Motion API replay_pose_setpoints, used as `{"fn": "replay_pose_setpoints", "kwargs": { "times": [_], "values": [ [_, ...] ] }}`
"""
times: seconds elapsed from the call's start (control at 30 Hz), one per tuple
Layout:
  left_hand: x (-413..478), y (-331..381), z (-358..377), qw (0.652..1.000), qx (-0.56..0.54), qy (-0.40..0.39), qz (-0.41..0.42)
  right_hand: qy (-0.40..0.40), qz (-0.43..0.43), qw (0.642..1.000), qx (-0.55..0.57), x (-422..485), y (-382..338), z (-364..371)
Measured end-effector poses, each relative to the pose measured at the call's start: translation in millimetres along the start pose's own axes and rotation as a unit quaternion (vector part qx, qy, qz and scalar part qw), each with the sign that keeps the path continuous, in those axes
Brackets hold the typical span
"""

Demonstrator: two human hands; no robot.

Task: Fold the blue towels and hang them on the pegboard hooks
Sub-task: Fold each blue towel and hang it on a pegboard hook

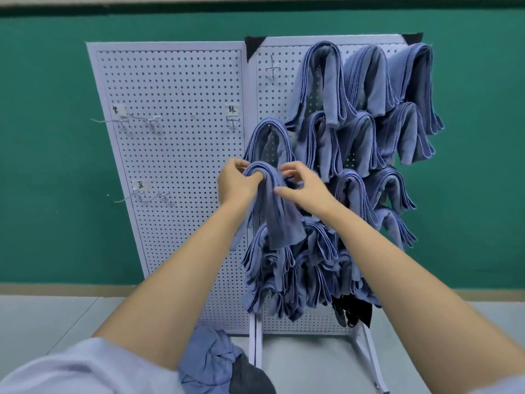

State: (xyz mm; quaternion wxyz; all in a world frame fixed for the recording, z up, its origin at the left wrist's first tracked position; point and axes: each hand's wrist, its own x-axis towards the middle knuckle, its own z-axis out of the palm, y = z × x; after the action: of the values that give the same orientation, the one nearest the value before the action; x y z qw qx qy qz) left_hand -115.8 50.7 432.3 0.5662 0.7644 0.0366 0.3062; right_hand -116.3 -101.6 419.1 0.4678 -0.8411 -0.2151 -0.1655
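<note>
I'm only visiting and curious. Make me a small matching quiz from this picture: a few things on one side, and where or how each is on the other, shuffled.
1 held towel
2 left panel hooks
3 crumpled cloth heap
4 right panel

A bare
B low, in front of the stand
C gripped by left hand and right hand
D crowded with hung towels

Pairs: 1-C, 2-A, 3-B, 4-D

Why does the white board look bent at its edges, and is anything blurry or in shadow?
Head view: the wide-angle lens bows straight lines, so the pegboard looks slanted; light is soft and even, without glare; dim folds show among the hung towels; the left hand and right hand holding the folded towel look slightly soft, and the sleeve at the corner is blurred.
</note>
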Motion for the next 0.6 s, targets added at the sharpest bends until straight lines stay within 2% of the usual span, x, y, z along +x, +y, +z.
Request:
{"fn": "replay_pose_setpoints", "kwargs": {
  "times": [0.07,0.17,0.23,0.33,0.4,0.47,0.6],
  "values": [
    [1.2,11.0,1.4,1.000,-0.007,0.002,0.005,0.010,-0.027,0.998,-0.061,11.3,-6.6,7.6],
    [7.6,20.2,-2.3,0.999,-0.011,-0.015,0.028,0.101,-0.074,0.975,-0.185,23.3,-10.6,2.0],
    [13.9,23.5,-7.5,0.998,0.016,-0.028,0.056,0.132,-0.092,0.967,-0.198,27.9,-15.3,-8.2],
    [25.1,26.9,-12.8,0.990,0.073,-0.049,0.111,0.129,-0.101,0.965,-0.205,32.9,-23.0,-23.1],
    [31.6,32.9,-15.7,0.984,0.090,-0.052,0.146,0.140,-0.106,0.950,-0.259,36.4,-28.9,-32.7],
    [40.0,44.4,-19.0,0.979,0.092,-0.045,0.178,0.157,-0.124,0.928,-0.314,41.1,-39.9,-43.8],
    [61.7,86.9,-23.4,0.968,0.061,-0.009,0.243,0.217,-0.172,0.901,-0.334,60.5,-75.6,-66.3]
  ]
}}
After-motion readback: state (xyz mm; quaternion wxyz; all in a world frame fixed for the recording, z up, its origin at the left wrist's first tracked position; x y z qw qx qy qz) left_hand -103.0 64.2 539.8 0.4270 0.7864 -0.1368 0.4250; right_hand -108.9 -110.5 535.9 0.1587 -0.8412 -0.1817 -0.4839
